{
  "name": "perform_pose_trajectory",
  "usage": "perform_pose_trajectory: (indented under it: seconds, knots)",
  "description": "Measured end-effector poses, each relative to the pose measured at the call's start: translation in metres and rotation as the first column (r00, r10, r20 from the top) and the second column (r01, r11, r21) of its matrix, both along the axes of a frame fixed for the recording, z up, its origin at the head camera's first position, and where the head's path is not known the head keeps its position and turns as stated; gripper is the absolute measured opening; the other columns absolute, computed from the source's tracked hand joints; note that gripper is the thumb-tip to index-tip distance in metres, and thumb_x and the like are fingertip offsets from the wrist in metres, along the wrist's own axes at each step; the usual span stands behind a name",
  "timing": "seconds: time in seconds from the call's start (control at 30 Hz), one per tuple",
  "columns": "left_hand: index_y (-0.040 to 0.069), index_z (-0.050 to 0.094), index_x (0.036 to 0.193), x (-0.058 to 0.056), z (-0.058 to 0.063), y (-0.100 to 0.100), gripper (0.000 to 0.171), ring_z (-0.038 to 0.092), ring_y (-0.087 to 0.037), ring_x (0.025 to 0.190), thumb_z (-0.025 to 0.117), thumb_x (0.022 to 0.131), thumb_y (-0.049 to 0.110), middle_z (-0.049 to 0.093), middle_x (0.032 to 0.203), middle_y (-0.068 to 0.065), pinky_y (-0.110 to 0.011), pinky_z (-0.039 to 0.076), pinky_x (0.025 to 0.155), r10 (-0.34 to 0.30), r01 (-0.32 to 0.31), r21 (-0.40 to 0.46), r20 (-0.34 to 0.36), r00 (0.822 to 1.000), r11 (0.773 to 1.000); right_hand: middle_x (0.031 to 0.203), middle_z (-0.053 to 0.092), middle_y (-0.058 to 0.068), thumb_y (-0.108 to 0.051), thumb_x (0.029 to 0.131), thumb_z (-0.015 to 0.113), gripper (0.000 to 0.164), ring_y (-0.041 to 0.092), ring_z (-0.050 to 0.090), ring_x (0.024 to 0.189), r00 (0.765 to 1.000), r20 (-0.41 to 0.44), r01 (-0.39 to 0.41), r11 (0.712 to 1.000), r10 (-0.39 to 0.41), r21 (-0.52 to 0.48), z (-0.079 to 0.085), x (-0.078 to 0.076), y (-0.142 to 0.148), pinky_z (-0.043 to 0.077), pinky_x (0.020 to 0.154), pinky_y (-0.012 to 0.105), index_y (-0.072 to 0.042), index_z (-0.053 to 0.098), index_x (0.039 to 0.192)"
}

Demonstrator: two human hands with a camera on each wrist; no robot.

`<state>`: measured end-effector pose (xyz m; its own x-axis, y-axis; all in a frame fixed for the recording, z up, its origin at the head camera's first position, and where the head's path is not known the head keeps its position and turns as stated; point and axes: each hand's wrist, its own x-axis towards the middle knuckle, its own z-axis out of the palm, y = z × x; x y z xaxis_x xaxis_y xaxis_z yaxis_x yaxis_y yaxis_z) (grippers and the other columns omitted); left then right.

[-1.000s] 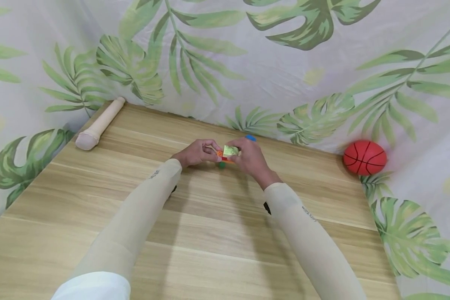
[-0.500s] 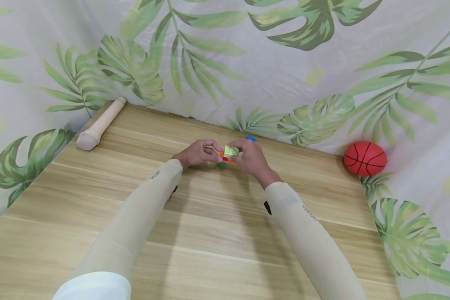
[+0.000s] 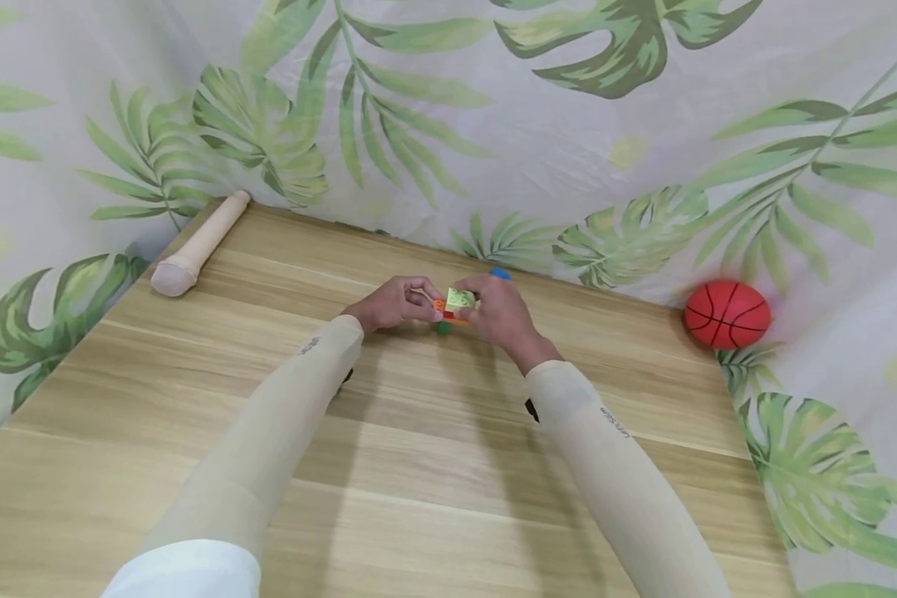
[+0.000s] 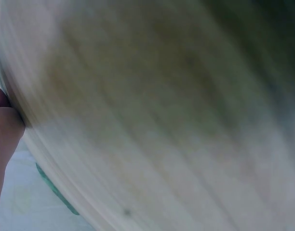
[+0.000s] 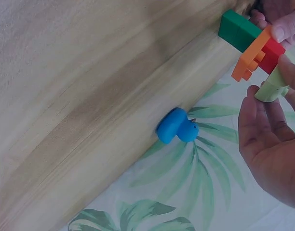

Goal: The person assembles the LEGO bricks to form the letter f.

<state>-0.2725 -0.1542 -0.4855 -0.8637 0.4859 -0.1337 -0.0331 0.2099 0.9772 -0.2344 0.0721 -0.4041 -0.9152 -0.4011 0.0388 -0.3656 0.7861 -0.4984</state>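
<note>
Near the table's back edge, my left hand [image 3: 392, 305] grips a small stack of toy building blocks between thumb and fingers. In the right wrist view the stack shows a green block [image 5: 236, 31], an orange block [image 5: 252, 57] with studs and a red block [image 5: 271, 57]. My right hand [image 3: 504, 316] pinches a light green block [image 3: 459, 299] right at the red one; its tapered side shows in the right wrist view. Fingers partly cover the blocks in the head view. Only a bit of the left hand [image 4: 6, 139] appears in the left wrist view.
A blue toy duck [image 5: 174, 126] sits at the table's back edge, just beyond my right hand. A pale microphone-shaped object [image 3: 202, 245] lies at the back left corner, and a red toy basketball [image 3: 727, 315] rests at the back right. A leaf-print curtain [image 3: 419, 116] hangs behind the wooden table [image 3: 419, 498].
</note>
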Motion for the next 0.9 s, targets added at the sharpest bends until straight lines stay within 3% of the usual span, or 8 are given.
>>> perform_pose_trajectory:
  seconds: [0.2,0.3,0.57,0.77,0.9]
  knots:
    - [0.007,0.066,0.123,0.001,0.001,-0.002,0.031,0.069,-0.014,0.095,0.080,0.097,0.018,0.080,0.092,0.006,-0.032,0.046,0.085,0.000,0.000,-0.008,0.010,1.000,1.000,0.139,0.073,0.011,-0.012,0.096,0.082,0.039,0.031,0.069,0.124,1.000,-0.020,-0.007,1.000,0.007,-0.013,-0.002,0.000,-0.001,0.059,0.101,0.045,-0.009,0.075,0.134]
    - [0.007,0.068,0.123,0.001,0.000,-0.001,0.031,0.071,-0.014,0.097,0.080,0.097,0.018,0.080,0.093,0.006,-0.034,0.049,0.088,0.016,-0.016,-0.019,0.014,1.000,1.000,0.138,0.074,0.012,-0.011,0.096,0.082,0.038,0.033,0.070,0.124,1.000,-0.018,-0.013,0.997,0.012,-0.071,-0.008,-0.002,0.001,0.059,0.102,0.046,-0.007,0.076,0.133]
    - [0.008,0.070,0.126,0.002,0.001,0.003,0.033,0.071,-0.014,0.104,0.081,0.097,0.020,0.082,0.102,0.003,-0.033,0.050,0.095,0.019,-0.018,-0.030,0.024,1.000,0.999,0.135,0.073,0.017,-0.014,0.099,0.080,0.045,0.039,0.071,0.124,0.989,0.139,0.076,0.957,-0.038,-0.279,-0.023,-0.001,0.015,0.060,0.100,0.050,-0.006,0.069,0.141]
    - [0.005,0.072,0.127,0.003,0.005,0.002,0.031,0.072,-0.011,0.101,0.079,0.099,0.020,0.083,0.104,0.002,-0.030,0.053,0.090,0.055,-0.054,-0.041,0.023,0.998,0.998,0.133,0.072,0.021,-0.016,0.101,0.077,0.042,0.039,0.069,0.127,0.974,0.213,0.142,0.944,-0.079,-0.299,-0.029,-0.001,0.018,0.056,0.109,0.051,0.000,0.066,0.138]
    - [0.002,0.073,0.126,0.002,0.005,0.002,0.030,0.073,-0.014,0.100,0.074,0.103,0.023,0.083,0.106,-0.004,-0.029,0.053,0.090,0.041,-0.041,-0.064,0.003,0.999,0.997,0.137,0.071,0.020,-0.025,0.104,0.075,0.047,0.036,0.069,0.129,0.953,0.270,0.211,0.940,-0.137,-0.267,-0.035,-0.002,0.019,0.056,0.108,0.048,0.001,0.063,0.141]
